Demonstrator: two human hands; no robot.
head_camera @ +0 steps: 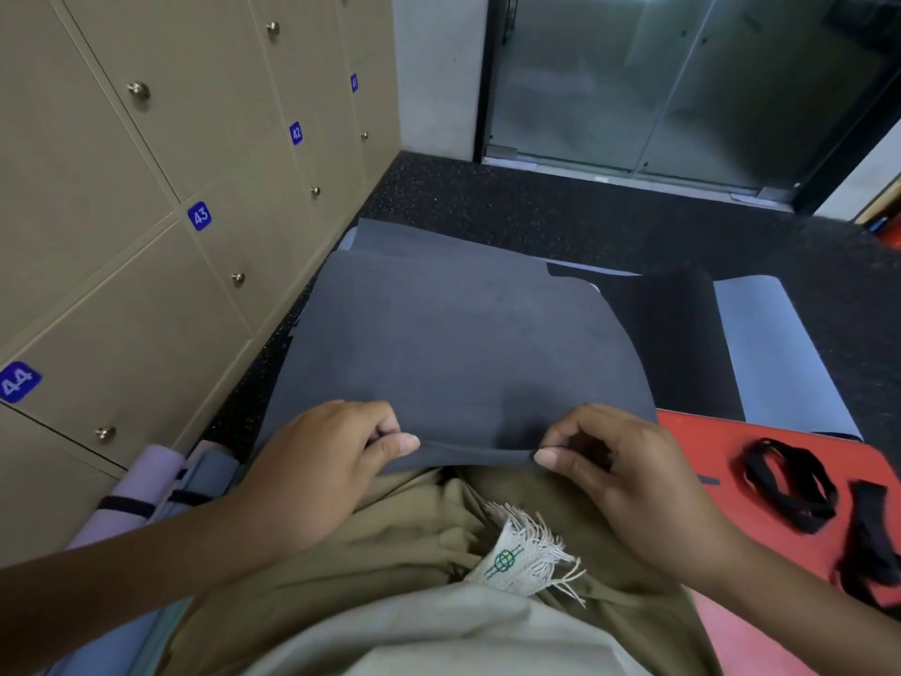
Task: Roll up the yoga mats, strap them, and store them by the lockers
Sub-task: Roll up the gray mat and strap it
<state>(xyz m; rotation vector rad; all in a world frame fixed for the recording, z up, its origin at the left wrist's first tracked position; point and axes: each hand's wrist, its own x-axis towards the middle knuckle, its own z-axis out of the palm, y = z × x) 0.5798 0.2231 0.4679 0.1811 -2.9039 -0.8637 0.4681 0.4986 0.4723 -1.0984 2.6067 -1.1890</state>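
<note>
A dark grey yoga mat lies flat on the floor in front of me, on top of other mats. My left hand pinches its near edge on the left and my right hand pinches the same edge on the right, lifting it slightly above my lap. Two rolled mats, a lilac one and a grey-blue one, each with a black strap, lean by the lockers at lower left. Loose black straps lie on a red mat at right.
A black mat and a light blue mat lie spread to the right. Dark speckled floor runs to a glass door at the back. Numbered beige lockers fill the left side.
</note>
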